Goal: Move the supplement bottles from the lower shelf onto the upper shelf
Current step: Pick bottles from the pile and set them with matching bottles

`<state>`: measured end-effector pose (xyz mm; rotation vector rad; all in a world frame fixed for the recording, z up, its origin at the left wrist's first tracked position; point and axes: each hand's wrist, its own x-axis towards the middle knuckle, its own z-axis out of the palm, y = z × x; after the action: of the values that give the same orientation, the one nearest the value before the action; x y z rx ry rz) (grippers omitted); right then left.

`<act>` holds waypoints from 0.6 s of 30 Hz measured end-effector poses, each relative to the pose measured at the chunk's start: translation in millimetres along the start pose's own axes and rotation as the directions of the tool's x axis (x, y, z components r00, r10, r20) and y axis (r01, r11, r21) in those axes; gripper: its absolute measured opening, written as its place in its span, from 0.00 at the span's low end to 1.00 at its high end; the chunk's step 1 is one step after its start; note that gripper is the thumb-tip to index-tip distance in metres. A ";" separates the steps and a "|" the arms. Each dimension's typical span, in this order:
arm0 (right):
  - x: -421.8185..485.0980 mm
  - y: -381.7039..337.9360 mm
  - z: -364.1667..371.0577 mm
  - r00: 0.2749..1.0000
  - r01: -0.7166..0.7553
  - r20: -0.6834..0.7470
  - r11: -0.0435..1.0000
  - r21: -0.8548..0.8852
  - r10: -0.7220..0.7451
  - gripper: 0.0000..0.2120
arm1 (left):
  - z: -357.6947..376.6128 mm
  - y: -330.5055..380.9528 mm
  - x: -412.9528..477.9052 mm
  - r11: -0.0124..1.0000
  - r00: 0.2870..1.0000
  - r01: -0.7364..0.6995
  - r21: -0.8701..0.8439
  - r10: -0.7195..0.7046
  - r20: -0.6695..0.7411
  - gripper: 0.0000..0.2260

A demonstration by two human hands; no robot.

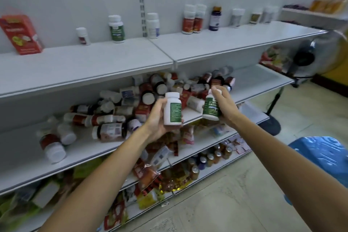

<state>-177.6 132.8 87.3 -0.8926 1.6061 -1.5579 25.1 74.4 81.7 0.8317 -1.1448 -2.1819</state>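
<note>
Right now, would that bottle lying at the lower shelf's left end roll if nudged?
Probably: the bottle lies on its side, round, near the shelf's front edge. It looks plastic, so likely light and hard to break.

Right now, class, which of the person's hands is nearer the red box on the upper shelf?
Left. The left hand is below and right of the red box; the right hand is farther right.

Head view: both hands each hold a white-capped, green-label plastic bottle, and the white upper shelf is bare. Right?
No: the head view shows the white upper shelf already carrying upright bottles and a red box. Otherwise right: left hand holds one white-capped green-label bottle, right hand a second green-label bottle.
</note>
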 end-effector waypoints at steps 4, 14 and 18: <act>-14.0 -9.2 -67.4 0.995 -0.057 -0.087 0.998 0.009 0.057 0.13 | 65.3 -13.0 12.6 0.967 0.999 -0.050 0.250 0.047 0.019 0.05; -33.9 -25.8 -187.8 0.956 0.051 -0.289 0.998 0.020 -0.043 0.11 | 189.2 -16.1 49.1 0.846 0.958 -0.285 0.451 0.273 0.093 0.12; -24.6 -34.2 -218.8 0.926 0.098 -0.367 0.995 -0.002 -0.092 0.11 | 229.5 -10.3 74.8 0.885 0.970 -0.240 0.398 0.200 0.140 0.14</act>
<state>-354.2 263.3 125.3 -0.7062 1.8245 -1.8902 -192.9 147.3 156.0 0.7251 -1.7002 -1.8335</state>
